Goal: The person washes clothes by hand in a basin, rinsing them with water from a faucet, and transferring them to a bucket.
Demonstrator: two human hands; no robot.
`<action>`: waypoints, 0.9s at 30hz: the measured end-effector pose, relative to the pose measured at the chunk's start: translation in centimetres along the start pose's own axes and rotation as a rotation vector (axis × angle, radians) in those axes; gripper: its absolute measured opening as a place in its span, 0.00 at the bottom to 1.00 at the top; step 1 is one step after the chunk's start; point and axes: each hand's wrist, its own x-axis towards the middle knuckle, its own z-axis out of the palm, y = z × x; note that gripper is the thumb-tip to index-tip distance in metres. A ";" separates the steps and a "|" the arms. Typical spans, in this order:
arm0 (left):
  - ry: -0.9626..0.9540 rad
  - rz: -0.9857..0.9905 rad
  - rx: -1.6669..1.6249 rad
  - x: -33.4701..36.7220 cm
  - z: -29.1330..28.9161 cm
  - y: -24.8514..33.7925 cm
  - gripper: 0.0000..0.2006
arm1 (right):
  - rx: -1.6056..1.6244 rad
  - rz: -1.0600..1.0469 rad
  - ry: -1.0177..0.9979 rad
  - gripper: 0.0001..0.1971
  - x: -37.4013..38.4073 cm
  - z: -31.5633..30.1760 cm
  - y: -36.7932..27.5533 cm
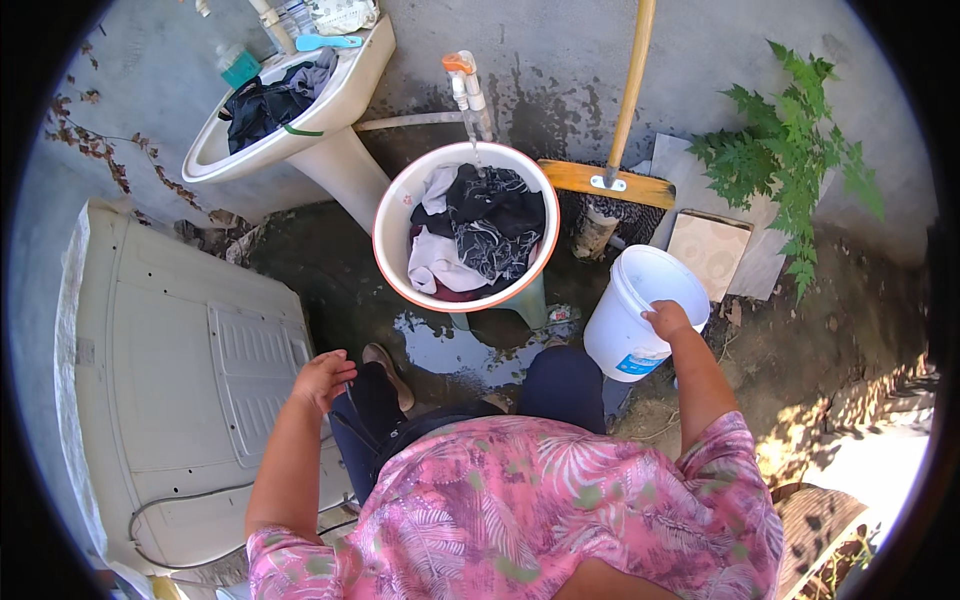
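My right hand (pixel 668 319) grips the near rim of a white plastic bucket (pixel 625 320), which tilts a little and shows no contents in the part I can see. Over by my left thigh, my left hand (pixel 325 378) hangs with loosely bent fingers apart and nothing in them. Ahead of me a white tub (pixel 385 235) with an orange rim rests on a green stool (pixel 522 302). Dark and pale clothes (pixel 490 225) fill the tub. Water seems to run onto them from a pipe tap (pixel 463 70) with an orange handle.
On the left stand a white appliance (pixel 170 350) and a pedestal sink (pixel 215 165) holding dark clothes. A broom (pixel 620 187) leans on the wall, beside tiles (pixel 708 245) and a leafy plant (pixel 790 140). The ground has a puddle (pixel 450 350).
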 end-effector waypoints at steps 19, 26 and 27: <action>-0.265 0.013 -0.225 15.7 8.5 8.4 0.29 | 0.812 0.028 0.026 0.17 10.3 11.0 -9.3; -0.214 -0.027 -0.158 18.3 9.6 6.8 0.19 | 0.902 0.297 -0.317 0.24 12.0 10.8 -16.9; -0.206 -0.023 -0.156 18.1 10.0 6.7 0.18 | 0.928 0.326 -0.327 0.24 12.1 11.2 -16.7</action>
